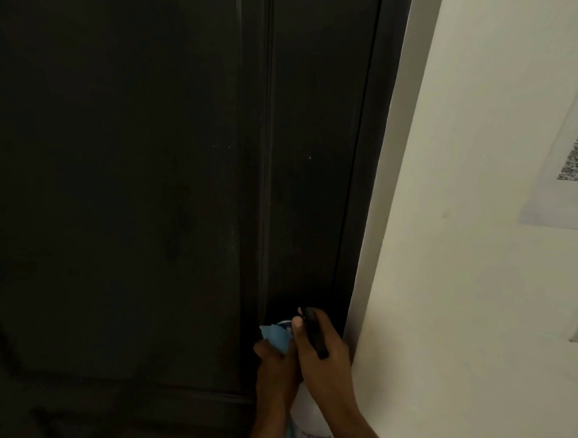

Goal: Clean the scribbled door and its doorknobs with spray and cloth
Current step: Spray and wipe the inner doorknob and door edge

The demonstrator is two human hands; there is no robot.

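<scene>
Bottle (pixel 308 428) sat nearest me, its white body low at the bottom edge of the view, my right hand (pixel 324 356) wrapped around its neck with the black spray head (pixel 314 332) sticking up past the thumb. Just left of it my left hand (pixel 275 360) pinched the blue cloth (pixel 276 335) and held it against the doorknob (pixel 284 324), of which only a pale sliver showed above the cloth. Both hands were occupied, then, and touching side by side. Beyond them rose the dark door (pixel 150 179), the knob near its right edge, close to the frame. I could pick out a few faint specks on the panel but no clear scribbles in that dim light. Farther right stood the pale wall (pixel 461 259), carrying a paper notice (pixel 575 148) with a square code.

I judged the step in hand to be the knob wipe. The next move seemed to call for turning the cloth round the whole knob, keeping the nozzle aimed away from the wall.
</scene>
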